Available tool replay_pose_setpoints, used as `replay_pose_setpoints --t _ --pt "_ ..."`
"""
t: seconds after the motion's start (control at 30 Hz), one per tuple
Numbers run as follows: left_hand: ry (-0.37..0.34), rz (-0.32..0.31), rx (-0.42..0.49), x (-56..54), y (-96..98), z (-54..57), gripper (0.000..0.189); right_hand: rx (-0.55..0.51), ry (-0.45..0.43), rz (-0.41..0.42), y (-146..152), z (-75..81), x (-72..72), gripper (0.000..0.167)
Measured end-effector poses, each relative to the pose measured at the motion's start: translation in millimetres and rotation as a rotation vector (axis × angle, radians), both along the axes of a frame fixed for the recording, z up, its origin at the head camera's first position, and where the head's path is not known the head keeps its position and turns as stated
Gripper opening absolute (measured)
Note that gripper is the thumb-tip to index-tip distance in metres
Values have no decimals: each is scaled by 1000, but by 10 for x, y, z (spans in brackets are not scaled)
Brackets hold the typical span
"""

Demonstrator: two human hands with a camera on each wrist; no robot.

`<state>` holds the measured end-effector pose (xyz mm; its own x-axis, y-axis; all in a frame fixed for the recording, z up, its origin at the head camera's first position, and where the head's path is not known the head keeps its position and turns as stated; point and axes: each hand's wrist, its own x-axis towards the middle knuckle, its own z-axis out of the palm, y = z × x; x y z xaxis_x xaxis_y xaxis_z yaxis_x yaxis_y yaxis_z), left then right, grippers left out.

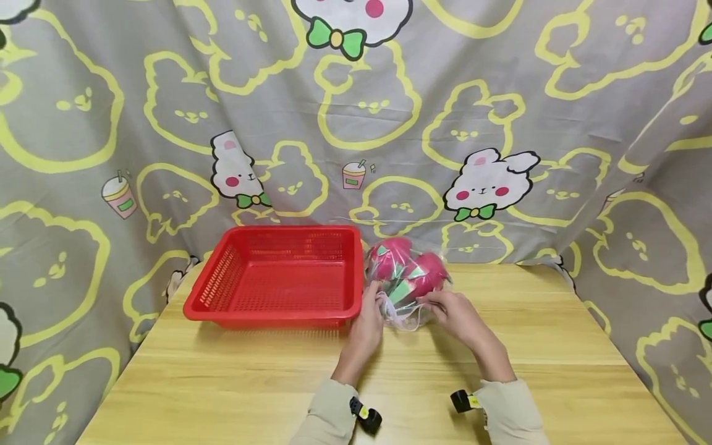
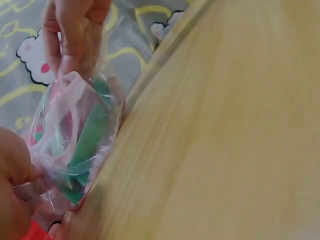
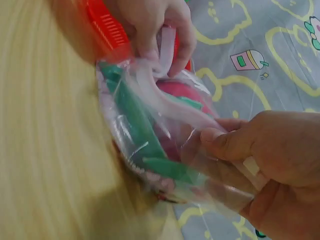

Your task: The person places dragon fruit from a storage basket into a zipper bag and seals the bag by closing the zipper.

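Note:
A clear plastic bag [image 1: 402, 314] with a whitish-pink strap stands on the table just right of the red basket. Inside it are pink dragon fruits [image 1: 425, 272] with green scales. My left hand [image 1: 367, 318] pinches the bag's opening on its left side, right beside the basket's corner. On the opposite side, my right hand [image 1: 458, 316] pinches the film and strap between thumb and fingers. The right wrist view shows the strap [image 3: 167, 102] stretched loosely between both hands, above the green tips [image 3: 132, 117].
The red perforated basket [image 1: 356, 278] sits on the wooden table [image 1: 250, 383], at the left of the bag. Behind the table hangs a grey curtain [image 1: 389, 154] with yellow cartoon outlines. Black wrist cameras [image 1: 369, 421] are strapped over both sleeves.

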<state>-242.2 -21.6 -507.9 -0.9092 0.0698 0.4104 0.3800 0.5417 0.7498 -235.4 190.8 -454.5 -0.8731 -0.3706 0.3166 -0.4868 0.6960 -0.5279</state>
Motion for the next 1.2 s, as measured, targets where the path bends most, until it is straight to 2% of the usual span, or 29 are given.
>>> replay_pose_setpoints --t 0.1,0.2,0.3,0.43,0.57,0.7,0.83,0.9,0.97,1.07,1.13,1.2 --pt "10 -6 26 92 -26 -18 31 -5 -9 27 96 -47 43 26" --pt "-11 -7 58 173 -68 -31 31 7 -33 30 188 -64 99 39" --pt "-44 -16 63 226 -96 -37 30 51 -19 8 301 -46 140 49" --pt "-70 -62 34 296 -152 -44 35 80 -3 -36 407 -57 168 56" --pt "-72 -119 -56 400 -217 -20 46 83 1 -69 463 -79 172 53" --pt "-91 -108 -142 501 -302 31 50 114 26 -69 470 -30 202 47" --pt "-116 -102 -167 526 -392 69 43 72 -34 -26 480 38 237 34" --pt "-136 -114 -160 520 -420 90 36 18 -81 -23 498 83 262 22" --pt "-184 -133 -138 528 -436 123 25 -18 -104 -66 514 120 291 11" --pt "-303 -166 -64 560 -443 174 10 -34 -69 -185 508 106 292 12" --pt "-368 -181 -25 590 -441 209 11 -32 -46 -281 501 68 273 14" --pt "-392 -184 -14 610 -429 226 14 -31 -70 -349 505 29 260 20"
